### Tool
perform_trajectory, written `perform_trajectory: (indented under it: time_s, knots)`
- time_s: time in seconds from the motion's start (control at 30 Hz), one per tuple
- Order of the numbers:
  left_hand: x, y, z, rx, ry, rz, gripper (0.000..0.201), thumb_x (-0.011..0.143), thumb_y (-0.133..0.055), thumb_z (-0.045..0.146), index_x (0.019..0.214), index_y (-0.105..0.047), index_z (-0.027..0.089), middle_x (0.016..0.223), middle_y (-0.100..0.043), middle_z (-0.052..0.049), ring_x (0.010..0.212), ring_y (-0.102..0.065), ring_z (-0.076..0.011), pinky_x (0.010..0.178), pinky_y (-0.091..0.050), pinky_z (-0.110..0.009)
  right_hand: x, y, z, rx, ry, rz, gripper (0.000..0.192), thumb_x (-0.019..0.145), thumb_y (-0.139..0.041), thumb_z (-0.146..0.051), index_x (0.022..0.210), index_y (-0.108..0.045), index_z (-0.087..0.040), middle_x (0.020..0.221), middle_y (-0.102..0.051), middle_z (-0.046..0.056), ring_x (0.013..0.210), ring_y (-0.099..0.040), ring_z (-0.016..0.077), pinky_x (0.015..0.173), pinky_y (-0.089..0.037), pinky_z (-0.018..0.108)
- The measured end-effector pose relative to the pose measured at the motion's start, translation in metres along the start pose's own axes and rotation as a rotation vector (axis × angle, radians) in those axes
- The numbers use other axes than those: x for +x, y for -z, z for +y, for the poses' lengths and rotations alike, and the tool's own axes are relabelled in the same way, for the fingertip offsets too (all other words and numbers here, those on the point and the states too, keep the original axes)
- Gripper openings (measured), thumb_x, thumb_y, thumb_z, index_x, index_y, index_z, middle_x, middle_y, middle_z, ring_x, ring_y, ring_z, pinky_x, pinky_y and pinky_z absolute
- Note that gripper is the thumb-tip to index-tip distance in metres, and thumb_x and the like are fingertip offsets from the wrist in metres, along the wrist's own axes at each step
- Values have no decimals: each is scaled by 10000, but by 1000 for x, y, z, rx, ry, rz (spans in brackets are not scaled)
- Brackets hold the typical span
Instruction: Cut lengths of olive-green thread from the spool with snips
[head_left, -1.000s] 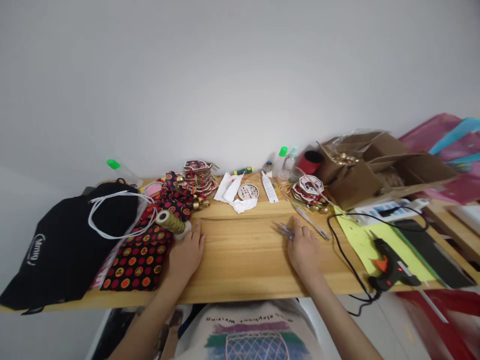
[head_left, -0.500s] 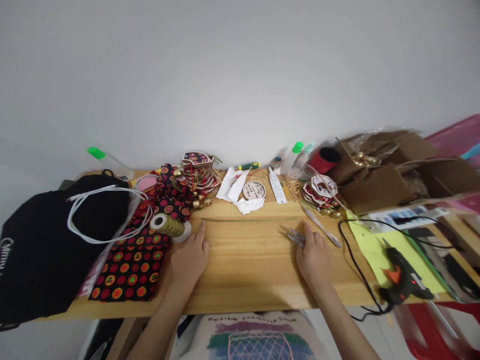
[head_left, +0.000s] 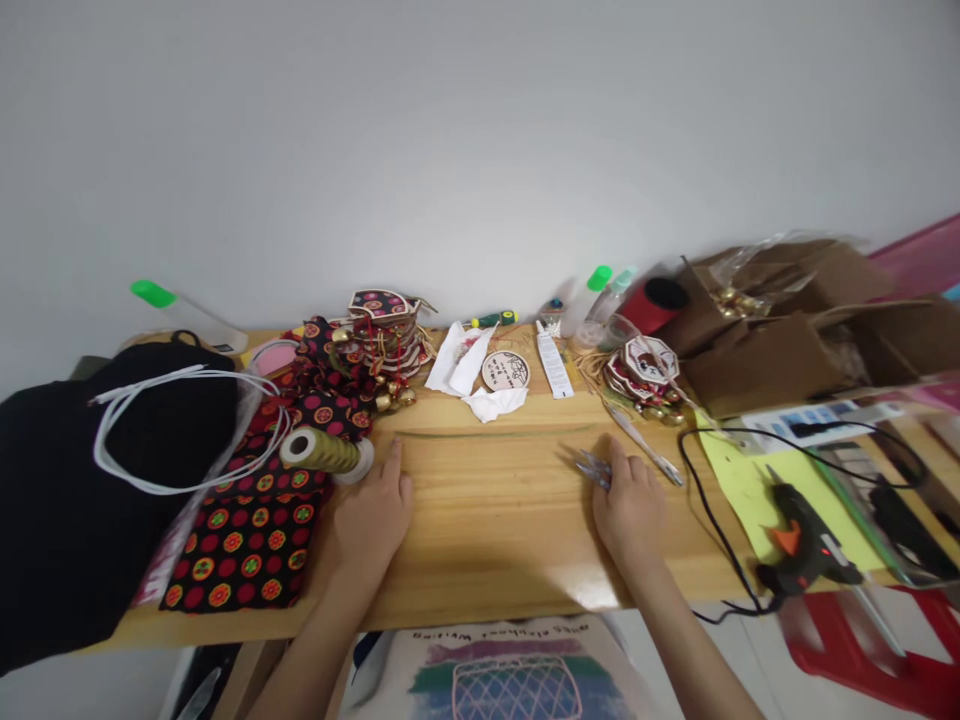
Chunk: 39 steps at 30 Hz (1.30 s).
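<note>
On the counter (head_left: 487, 560), from the left: a black bag (head_left: 67, 500) with white cord, then patterned fabric (head_left: 247, 540) with a spool of olive thread (head_left: 322, 452) lying at its upper edge. The left hand (head_left: 371, 510) rests flat just right of the spool, fingers together and pointing away, the index tip near the left end of a thin green strand (head_left: 495, 433) stretched straight across the wood. At the strand's right end the right hand (head_left: 630, 505) lies palm down, its fingertips touching small scissors (head_left: 589, 465) — whether it pinches them or only rests on them cannot be told.

A fair way to handle this, judging by the layout: keep the strand taut and flat between both hands — left fingertip pinning one end — and take the scissors by the handles without dragging the line. The glue gun (head_left: 802, 550) and its black cable (head_left: 705, 510) sit close on the right, so the elbow should stay clear.
</note>
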<state>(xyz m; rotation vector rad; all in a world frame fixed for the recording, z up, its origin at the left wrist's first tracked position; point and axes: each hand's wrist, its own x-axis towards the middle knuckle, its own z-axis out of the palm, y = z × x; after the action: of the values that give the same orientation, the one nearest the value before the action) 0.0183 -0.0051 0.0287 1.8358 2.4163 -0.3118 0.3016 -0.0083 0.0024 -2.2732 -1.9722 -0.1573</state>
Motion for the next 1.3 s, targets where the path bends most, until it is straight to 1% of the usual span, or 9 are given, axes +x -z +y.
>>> perform_trajectory:
  time_s: [0.2, 0.33, 0.5, 0.63, 0.83, 0.93, 1.07, 1.17, 1.3]
  knots:
    - [0, 3, 2, 26, 19, -3, 508, 888, -255, 285, 1379, -368, 221, 1010, -681, -111, 698, -648, -237, 582, -491, -338, -1, -2, 1, 14, 10, 1, 438, 823, -410, -147, 1246, -498, -74, 813, -556, 94, 762, -482, 223, 699, -362, 319]
    - [0, 2, 2, 16, 31, -1, 507, 893, -245, 292, 1379, -368, 217, 998, -684, -117, 718, -650, -242, 586, -491, -337, -2, -2, 2, 72, 9, 19, 422, 822, -419, -148, 1228, -524, -104, 791, -539, 80, 744, -467, 210, 686, -360, 313]
    - [1, -1, 1, -1, 36, 9, 511, 887, -258, 291, 1377, -372, 206, 972, -686, -132, 704, -644, -238, 592, -489, -338, -4, -2, 2, 147, 69, 38, 370, 839, -419, -165, 1172, -576, -126, 778, -541, 73, 751, -467, 204, 700, -362, 309]
    - [1, -1, 1, -12, 33, 20, 511, 885, -257, 287, 1372, -382, 197, 980, -683, -133, 695, -640, -232, 589, -485, -332, -4, -3, 1, 92, 55, 35, 375, 862, -413, -209, 1183, -574, -103, 764, -534, 80, 737, -463, 208, 679, -353, 309]
    - [1, 1, 3, 11, 49, 19, 513, 886, -251, 300, 1366, -392, 188, 885, -688, -138, 679, -635, -221, 591, -478, -311, -3, -2, 0, 18, 63, 19, 385, 868, -416, -223, 1209, -555, -110, 781, -533, 85, 751, -468, 211, 677, -343, 308]
    - [1, 2, 3, 17, 51, 17, 509, 886, -255, 301, 1363, -397, 194, 887, -687, -133, 678, -637, -218, 589, -475, -304, 0, 2, -3, -41, 59, -18, 398, 851, -444, -213, 1220, -548, -108, 794, -554, 90, 759, -490, 216, 681, -339, 310]
    - [1, 1, 3, 26, 51, 31, 513, 885, -253, 304, 1359, -404, 178, 861, -686, -140, 661, -634, -229, 570, -471, -312, 4, 8, -10, -103, 16, -69, 434, 831, -483, -216, 1248, -533, -109, 824, -583, 109, 765, -515, 232, 658, -334, 319]
    - [1, -1, 3, 28, 57, 35, 510, 885, -255, 310, 1353, -413, 182, 832, -686, -134, 644, -627, -224, 560, -467, -309, 6, 10, -14, -132, -3, -92, 449, 838, -482, -238, 1269, -514, -120, 840, -593, 117, 768, -524, 238, 633, -329, 322]
    - [2, -3, 3, 28, 61, 47, 507, 886, -256, 312, 1358, -405, 202, 852, -688, -128, 663, -633, -223, 562, -468, -304, 7, 10, -16, -158, -16, -112, 451, 844, -469, -236, 1282, -496, -131, 856, -598, 120, 773, -533, 234, 616, -329, 317]
